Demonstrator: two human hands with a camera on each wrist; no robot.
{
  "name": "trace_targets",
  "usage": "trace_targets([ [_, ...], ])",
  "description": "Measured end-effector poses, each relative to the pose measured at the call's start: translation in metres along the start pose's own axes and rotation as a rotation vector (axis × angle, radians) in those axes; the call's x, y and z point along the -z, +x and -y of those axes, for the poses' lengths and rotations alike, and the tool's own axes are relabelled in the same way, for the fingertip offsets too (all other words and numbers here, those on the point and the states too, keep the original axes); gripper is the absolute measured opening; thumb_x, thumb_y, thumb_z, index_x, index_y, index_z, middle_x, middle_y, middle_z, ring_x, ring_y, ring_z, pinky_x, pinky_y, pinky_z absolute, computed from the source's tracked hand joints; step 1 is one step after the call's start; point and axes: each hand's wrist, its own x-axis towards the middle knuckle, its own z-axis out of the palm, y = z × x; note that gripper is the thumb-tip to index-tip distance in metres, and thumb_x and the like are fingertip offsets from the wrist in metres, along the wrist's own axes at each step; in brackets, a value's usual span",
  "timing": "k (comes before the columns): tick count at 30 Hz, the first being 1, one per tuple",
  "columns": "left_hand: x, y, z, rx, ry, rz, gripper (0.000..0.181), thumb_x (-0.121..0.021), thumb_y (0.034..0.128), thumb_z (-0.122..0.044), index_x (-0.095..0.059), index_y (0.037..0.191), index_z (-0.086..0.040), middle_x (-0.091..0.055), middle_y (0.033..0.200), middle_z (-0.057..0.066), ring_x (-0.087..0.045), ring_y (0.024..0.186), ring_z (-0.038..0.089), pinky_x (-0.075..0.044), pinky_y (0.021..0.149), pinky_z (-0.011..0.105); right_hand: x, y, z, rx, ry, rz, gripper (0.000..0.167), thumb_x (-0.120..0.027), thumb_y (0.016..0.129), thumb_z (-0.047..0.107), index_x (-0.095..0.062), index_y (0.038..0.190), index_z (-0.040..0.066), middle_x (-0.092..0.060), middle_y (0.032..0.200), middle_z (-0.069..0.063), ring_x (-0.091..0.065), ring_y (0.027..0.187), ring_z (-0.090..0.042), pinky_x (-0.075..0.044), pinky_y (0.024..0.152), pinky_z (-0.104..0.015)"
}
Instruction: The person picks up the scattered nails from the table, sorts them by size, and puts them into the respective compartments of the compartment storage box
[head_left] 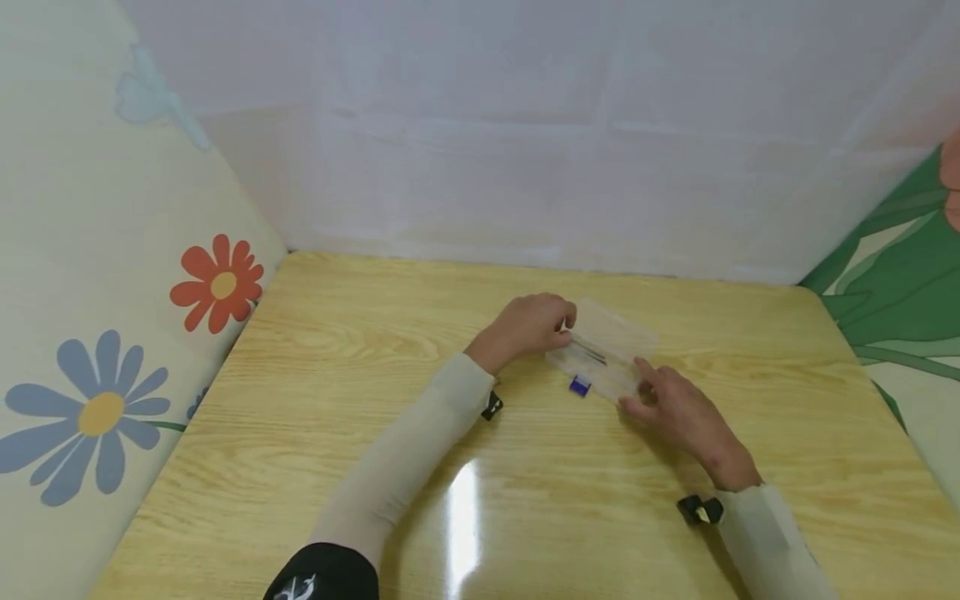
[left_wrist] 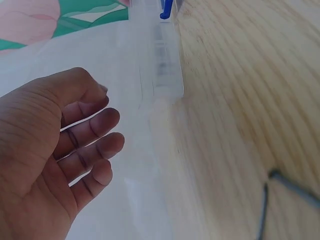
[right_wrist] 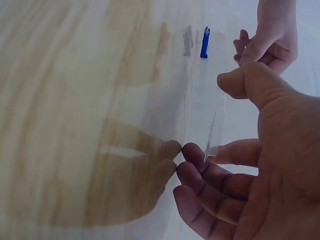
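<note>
Fingers loosely bent, the left hand (head_left: 527, 323) reaches out of a pale sleeve (head_left: 405, 454) that slants up from the lower left, and ends just beside the left end of a clear plastic case (head_left: 609, 377) near the centre of the frame. Its thumb and fingertips stand apart with nothing gripped between them; whether one of them brushes the plastic I cannot tell. A small black camera (head_left: 492, 406) juts from below the sleeve. Next along is the case itself, flat and see-through, lying aslant a little right of centre on a wood-grain table (head_left: 570, 492), with its right end lower in the frame than its left. Thin dark strips (head_left: 591, 352) show across its left half, too fine for me to name, and a blue latch (head_left: 580, 386) sits on the edge facing the bottom of the frame. Above it, a white sheet (head_left: 487, 150) hangs across the top of the frame. Farther right, the right hand (head_left: 678, 412) is clamped on the case's right end, its fingers curled about the plastic and its thumb set at the lower corner. A second camera (head_left: 700, 510) shows at its wrist, with its own sleeve (head_left: 780, 542) running off the bottom right. Beyond the table, printed green leaves (head_left: 900, 275) spread along the right edge of the frame.
</note>
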Motion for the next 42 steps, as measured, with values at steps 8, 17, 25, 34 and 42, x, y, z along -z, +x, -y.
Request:
trace_targets([
  [8, 0.006, -0.029, 0.012, 0.046, 0.009, 0.000, 0.021, -0.062, 0.1024, -0.028, -0.071, 0.118, -0.016, -0.064, 0.099, -0.004, -0.056, 0.080, 0.011, -0.046, 0.066, 0.029, -0.001, 0.000, -0.002, 0.006, -0.010, 0.009, 0.079, -0.071, 0.096, 0.028, -0.033, 0.152, -0.012, -0.063, 0.111, -0.022, -0.061, 0.093, -0.032, -0.051, 0.082, -0.053],
  [17, 0.011, -0.063, 0.024, 0.125, -0.001, 0.009, 0.022, -0.066, 0.1015, -0.031, -0.072, 0.116, -0.015, -0.067, 0.100, -0.002, -0.059, 0.080, 0.012, -0.050, 0.067, 0.032, 0.001, 0.000, 0.000, 0.016, 0.006, 0.009, 0.079, -0.072, 0.096, 0.028, -0.034, 0.152, -0.013, -0.064, 0.110, -0.021, -0.062, 0.097, -0.035, -0.050, 0.085, -0.055],
  [25, 0.012, -0.087, 0.029, 0.182, -0.014, 0.021, 0.023, -0.067, 0.1001, -0.031, -0.073, 0.115, -0.014, -0.067, 0.095, -0.002, -0.059, 0.076, 0.013, -0.049, 0.062, 0.033, 0.002, 0.002, 0.000, 0.012, 0.021, 0.028, 0.079, -0.071, 0.096, 0.027, -0.032, 0.152, -0.014, -0.065, 0.112, -0.023, -0.064, 0.100, -0.038, -0.051, 0.087, -0.057],
  [34, 0.013, -0.114, 0.032, 0.227, -0.020, 0.014, 0.020, -0.070, 0.0984, -0.030, -0.075, 0.110, -0.014, -0.068, 0.094, -0.003, -0.058, 0.076, 0.013, -0.049, 0.062, 0.032, 0.003, 0.000, 0.000, 0.005, 0.016, 0.036, 0.081, -0.073, 0.096, 0.030, -0.033, 0.152, -0.014, -0.066, 0.111, -0.022, -0.064, 0.100, -0.038, -0.051, 0.087, -0.057],
  [42, 0.014, -0.138, 0.034, 0.352, -0.091, 0.028, 0.018, -0.073, 0.0962, -0.033, -0.074, 0.101, -0.016, -0.063, 0.084, -0.007, -0.057, 0.071, 0.013, -0.048, 0.058, 0.033, 0.002, 0.000, 0.000, 0.022, 0.013, 0.027, 0.080, -0.072, 0.096, 0.029, -0.033, 0.152, -0.013, -0.065, 0.110, -0.021, -0.063, 0.097, -0.035, -0.051, 0.085, -0.056],
])
